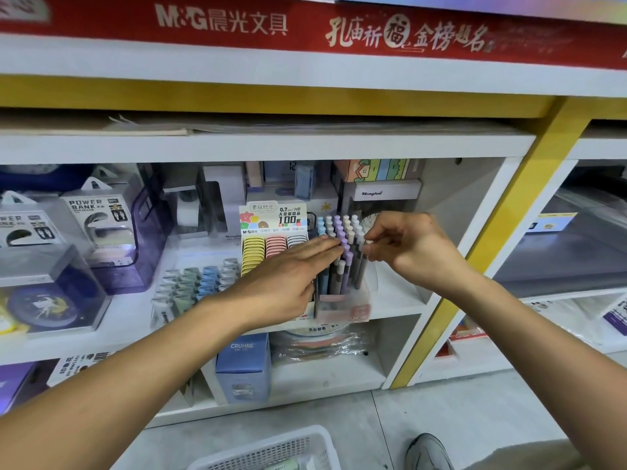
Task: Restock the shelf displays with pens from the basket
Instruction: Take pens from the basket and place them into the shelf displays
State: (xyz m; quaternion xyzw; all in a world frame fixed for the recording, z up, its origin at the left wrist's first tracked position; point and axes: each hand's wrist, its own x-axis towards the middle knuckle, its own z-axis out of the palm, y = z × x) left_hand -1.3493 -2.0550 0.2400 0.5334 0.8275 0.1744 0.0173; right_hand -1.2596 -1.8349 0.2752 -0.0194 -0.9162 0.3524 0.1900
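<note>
nearest, at the bottom edge, the white mesh basket sits on the grey floor, a pale green item showing inside it; a dark shoe is just to its right. both bare forearms reach up and forward to the middle shelf. the left hand lies flat, fingers straight and together, grip apart and clamped on nothing, its fingertips touching the tops of the pens from the left side. the right hand comes in from the right with thumb and forefinger pinched together on the white cap of one pen at the right edge of the bunch. the pens, blue, purple and white capped, stand upright in a clear display holder on that shelf. just left of it stands a lead refill display with yellow, pink and grey cases. farther left are power bank boxes, and above runs a red banner.
</note>
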